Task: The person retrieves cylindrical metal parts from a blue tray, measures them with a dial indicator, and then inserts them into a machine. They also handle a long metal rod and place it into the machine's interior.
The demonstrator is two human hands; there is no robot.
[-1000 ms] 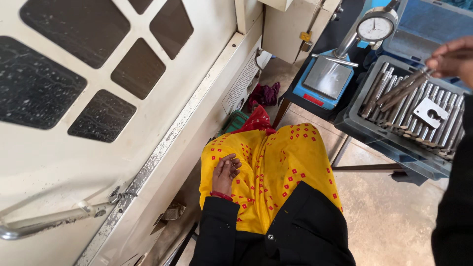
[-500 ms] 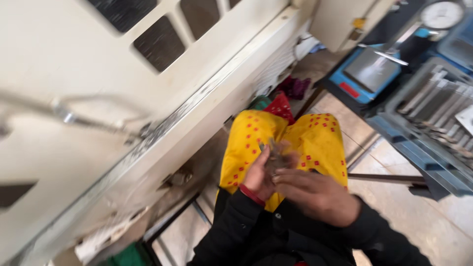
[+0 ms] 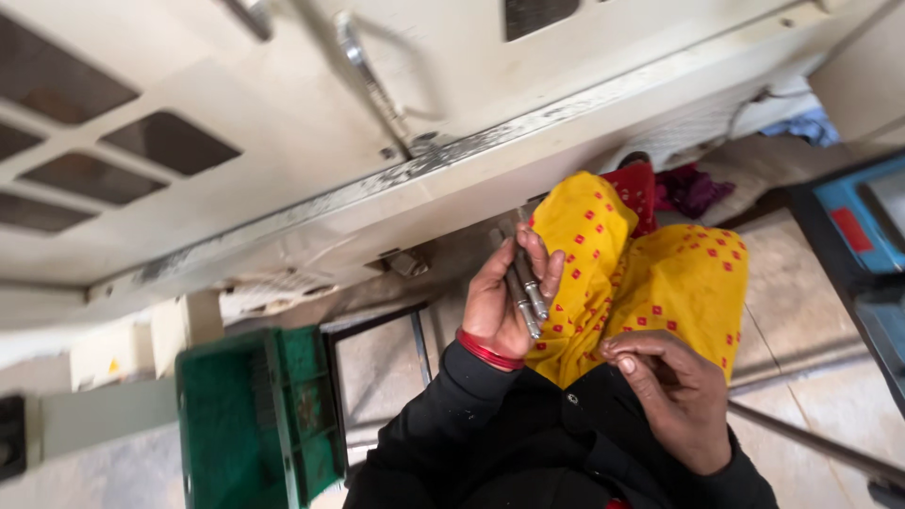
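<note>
I am seeing the left hand (image 3: 501,300) curling its fingers (image 3: 535,256) around a small bundle of metal rods (image 3: 521,281), gripping them upright against the palm, their tips poking out above the fingertips. A red bangle (image 3: 487,352) is circling that wrist. The right hand (image 3: 671,396) is resting lower, on the lap, its fingers bent inward and close together; I cannot tell whether anything is lying inside them. Both hands are sitting over yellow cloth with red dots (image 3: 660,278) that is draping the knees, and black sleeves (image 3: 443,424) are covering the arms. Just to the left a green plastic crate (image 3: 259,419) is standing on the floor. Above, a cream machine housing (image 3: 283,141) with dark vents is filling the view, and a blue device (image 3: 863,221) is showing at the right edge.
</note>
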